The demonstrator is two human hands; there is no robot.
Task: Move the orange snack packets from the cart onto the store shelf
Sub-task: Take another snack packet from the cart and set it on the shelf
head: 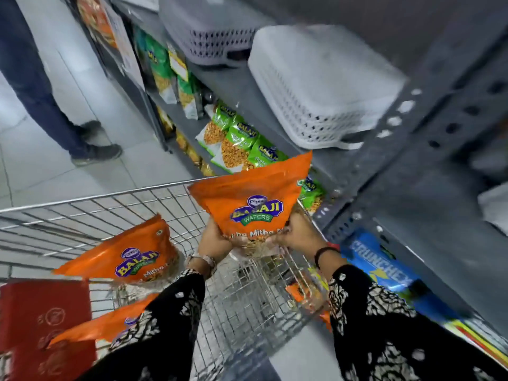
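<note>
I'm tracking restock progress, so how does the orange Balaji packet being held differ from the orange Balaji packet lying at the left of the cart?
The held packet is raised above the cart's far rim, gripped at its lower edge by the left hand and right hand; the cart packet lies untouched inside the wire cart. The held packet stands roughly upright facing the camera; the cart packet leans tilted. Both are orange Balaji Wafers packets.

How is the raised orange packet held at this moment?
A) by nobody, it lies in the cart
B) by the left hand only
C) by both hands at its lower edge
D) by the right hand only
C: the left hand and the right hand both grip the bottom of the orange packet above the cart.
</note>
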